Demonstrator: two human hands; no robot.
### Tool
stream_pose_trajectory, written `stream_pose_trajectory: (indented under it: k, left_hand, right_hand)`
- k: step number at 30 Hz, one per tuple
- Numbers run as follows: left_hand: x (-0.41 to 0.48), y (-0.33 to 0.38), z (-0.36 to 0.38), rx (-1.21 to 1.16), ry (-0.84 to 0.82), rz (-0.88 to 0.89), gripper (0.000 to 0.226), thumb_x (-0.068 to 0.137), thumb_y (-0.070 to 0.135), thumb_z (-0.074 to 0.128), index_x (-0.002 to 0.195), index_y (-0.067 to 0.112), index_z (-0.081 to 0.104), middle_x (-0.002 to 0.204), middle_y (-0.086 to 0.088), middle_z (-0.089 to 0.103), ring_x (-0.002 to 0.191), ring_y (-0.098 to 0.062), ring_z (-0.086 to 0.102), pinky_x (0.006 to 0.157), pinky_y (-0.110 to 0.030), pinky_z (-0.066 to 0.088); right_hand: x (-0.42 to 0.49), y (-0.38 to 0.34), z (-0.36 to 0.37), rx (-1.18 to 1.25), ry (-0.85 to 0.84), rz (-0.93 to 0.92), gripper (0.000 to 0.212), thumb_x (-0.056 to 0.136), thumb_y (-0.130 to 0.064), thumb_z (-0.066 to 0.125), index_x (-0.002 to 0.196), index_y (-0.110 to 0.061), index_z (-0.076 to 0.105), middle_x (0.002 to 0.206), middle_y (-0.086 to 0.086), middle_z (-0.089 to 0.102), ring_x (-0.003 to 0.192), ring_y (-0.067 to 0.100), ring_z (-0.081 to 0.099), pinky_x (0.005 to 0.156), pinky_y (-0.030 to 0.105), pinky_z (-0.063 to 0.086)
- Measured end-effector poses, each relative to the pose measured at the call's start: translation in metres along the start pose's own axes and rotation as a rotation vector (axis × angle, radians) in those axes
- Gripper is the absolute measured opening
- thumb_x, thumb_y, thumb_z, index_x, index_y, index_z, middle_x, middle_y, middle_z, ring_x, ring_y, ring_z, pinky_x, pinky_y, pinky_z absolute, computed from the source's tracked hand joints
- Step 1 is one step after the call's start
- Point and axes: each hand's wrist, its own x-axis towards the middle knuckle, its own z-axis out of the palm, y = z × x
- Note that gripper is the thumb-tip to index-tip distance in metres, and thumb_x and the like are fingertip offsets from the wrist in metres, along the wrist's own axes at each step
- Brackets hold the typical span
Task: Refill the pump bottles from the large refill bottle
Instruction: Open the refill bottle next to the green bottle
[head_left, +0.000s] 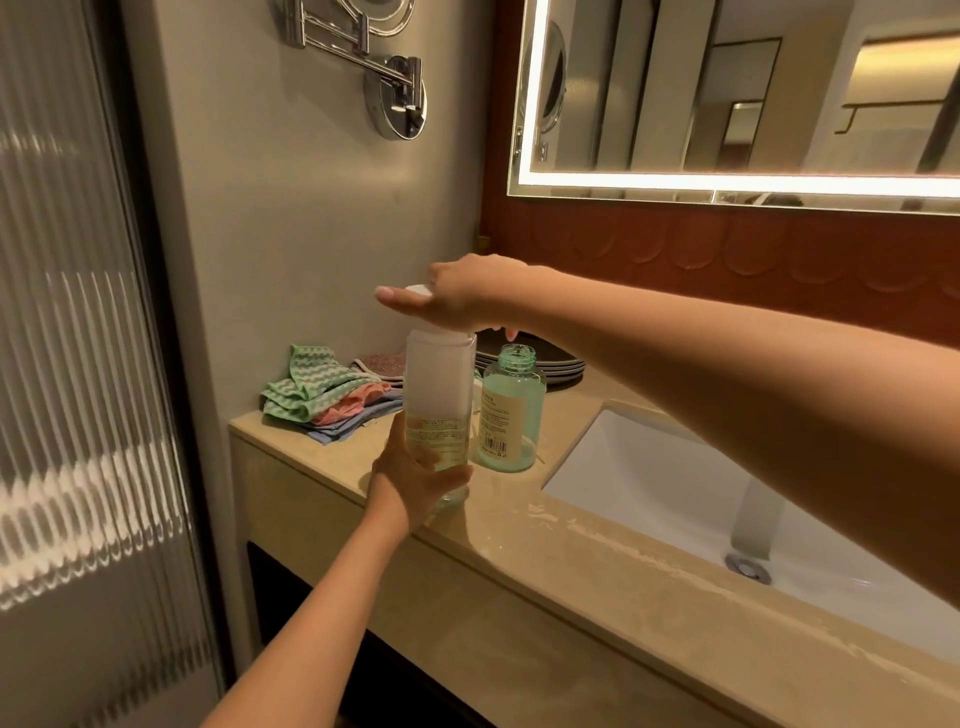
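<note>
Right, we're at a glossy beige stone counter (597, 545) with a white rectangular basin (649, 483), under a lit mirror (727, 104). Our left hand (410, 483) grips the base of the tall translucent bottle (439, 384) at the counter's edge. Our right hand (467, 296) curls over its white top (418, 288). Just beside it stands the open-necked green bottle (511, 415).

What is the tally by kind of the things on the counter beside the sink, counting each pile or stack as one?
Bottles: 2, the clear bottle, gripped by the left hand with the right hand over its top, and the open green bottle.
Cloths: 1 pile of cloths.
Plates: 1 stack of plates.
Total: 4.
</note>
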Motion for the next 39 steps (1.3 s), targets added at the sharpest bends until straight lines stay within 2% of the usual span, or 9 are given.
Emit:
stream_pose_trajectory:
  k: [2,7,11,15,20,24,29,32,39]
  left_hand:
    - [0.0,-0.001,0.0,0.007,0.002,0.0,0.084,0.064,0.023,0.083,0.132,0.03,0.035,0.103,0.003,0.064,0.094,-0.018,0.063,0.084,-0.033,0.05]
    - [0.001,0.003,0.001,0.037,0.035,-0.028,0.08,0.065,0.019,0.083,0.13,0.026,0.036,0.084,0.013,0.056,0.089,-0.017,0.058,0.082,-0.031,0.047]
    - [0.001,0.001,0.001,0.018,0.029,-0.015,0.078,0.064,0.022,0.084,0.127,0.026,0.038,0.096,0.003,0.063,0.09,-0.018,0.062,0.077,-0.028,0.045]
    - [0.0,0.001,0.002,0.04,0.066,-0.025,0.068,0.061,0.023,0.086,0.114,0.027,0.043,0.093,0.004,0.063,0.088,-0.018,0.062,0.077,-0.032,0.049]
    - [-0.002,0.006,0.0,0.088,0.019,-0.131,0.045,0.064,0.024,0.084,0.101,0.006,0.065,0.092,-0.005,0.068,0.084,-0.018,0.063,0.067,-0.025,0.047]
    - [0.0,0.003,-0.003,0.088,-0.004,-0.125,0.04,0.064,0.025,0.084,0.095,0.007,0.067,0.091,-0.006,0.069,0.088,-0.02,0.066,0.078,-0.033,0.053]
    - [0.005,0.005,-0.005,0.081,-0.028,-0.13,0.053,0.062,0.025,0.085,0.105,0.007,0.063,0.1,-0.006,0.068,0.094,-0.02,0.064,0.085,-0.034,0.051]
    - [0.006,0.007,-0.004,0.084,-0.017,-0.137,0.058,0.06,0.028,0.086,0.108,0.006,0.062,0.101,-0.005,0.068,0.095,-0.02,0.063,0.085,-0.034,0.051]
    - [0.014,0.005,-0.003,0.086,0.001,-0.16,0.062,0.059,0.026,0.087,0.111,0.007,0.059,0.102,-0.006,0.068,0.094,-0.02,0.063,0.082,-0.033,0.05]
  right_hand:
    - [0.002,0.002,0.003,-0.015,0.049,-0.055,0.072,0.092,-0.065,0.022,0.132,-0.01,0.044,0.125,0.014,0.056,0.094,0.026,0.052,0.071,0.031,0.04]
    - [0.003,0.013,0.001,0.299,-0.065,-0.143,0.053,0.098,-0.043,0.037,0.143,-0.015,0.033,0.145,0.01,0.04,0.113,0.024,0.048,0.077,0.024,0.041]
    - [0.005,0.02,0.004,0.417,-0.11,-0.154,0.058,0.091,-0.038,0.056,0.141,-0.02,0.035,0.143,0.009,0.039,0.11,0.023,0.049,0.076,0.026,0.051]
    - [0.005,0.028,0.009,0.503,0.105,-0.175,0.061,0.086,-0.039,0.064,0.138,-0.016,0.041,0.139,0.008,0.045,0.12,0.024,0.048,0.095,0.03,0.042]
    - [-0.002,0.06,0.022,0.665,0.439,-0.044,0.062,0.085,-0.038,0.065,0.137,-0.018,0.039,0.13,0.013,0.043,0.107,0.023,0.051,0.08,0.026,0.05]
    - [-0.011,0.104,0.054,0.614,0.578,0.168,0.063,0.086,-0.04,0.062,0.139,-0.018,0.035,0.133,0.013,0.039,0.113,0.027,0.046,0.093,0.036,0.045]
    - [-0.031,0.147,0.124,0.534,0.247,0.492,0.059,0.088,-0.035,0.059,0.137,-0.013,0.035,0.132,0.019,0.039,0.113,0.036,0.045,0.088,0.036,0.042]
    - [-0.039,0.148,0.158,0.577,0.055,0.453,0.054,0.086,-0.026,0.065,0.132,-0.01,0.043,0.131,0.015,0.047,0.113,0.029,0.049,0.083,0.033,0.045]
    - [-0.017,0.138,0.182,0.578,-0.018,0.451,0.061,0.085,-0.025,0.067,0.137,-0.011,0.038,0.142,0.014,0.039,0.125,0.028,0.043,0.094,0.034,0.043]
